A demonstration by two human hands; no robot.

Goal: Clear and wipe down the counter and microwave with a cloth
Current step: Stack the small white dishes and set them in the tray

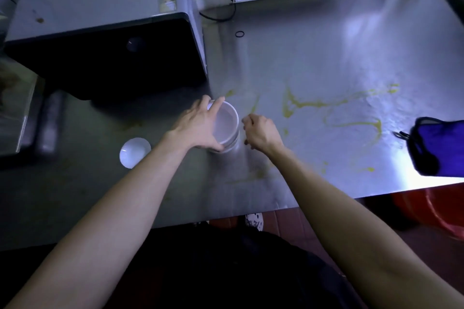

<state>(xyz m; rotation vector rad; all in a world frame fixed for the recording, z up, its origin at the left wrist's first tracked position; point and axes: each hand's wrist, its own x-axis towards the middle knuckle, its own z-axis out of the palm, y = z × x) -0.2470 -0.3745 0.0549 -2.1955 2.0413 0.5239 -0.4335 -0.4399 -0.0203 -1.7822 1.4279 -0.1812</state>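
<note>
Head view looks down on a steel counter (313,57) where no writing can be read: the only label is a worn, peeling sticker (167,2) on top of the microwave (100,7), too blurred to make out. The microwave stands at the counter's far left, its dark door facing the person, with a black cord (221,14) trailing behind it. Just in front of its right corner sits a stack of white bowls (229,130), the top one showing nothing inside. The left hand (198,128) grips this stack, fingers over the far rim and thumb curled round the near side. The right hand (261,132) hangs just beside the stack with its fingers curled under (seen only from the back, so whether it pinches anything cannot be told). A single small white bowl (134,152), also bare inside, rests nearer the person, to the left. Yellow smears (351,113) loop across the metal to the right of the hands. A blue fabric bundle (437,145) with black trim lies at the right edge, and a small black ring (239,34) lies farther back. Below the counter edge, a red tub (442,211) shows on the floor.
</note>
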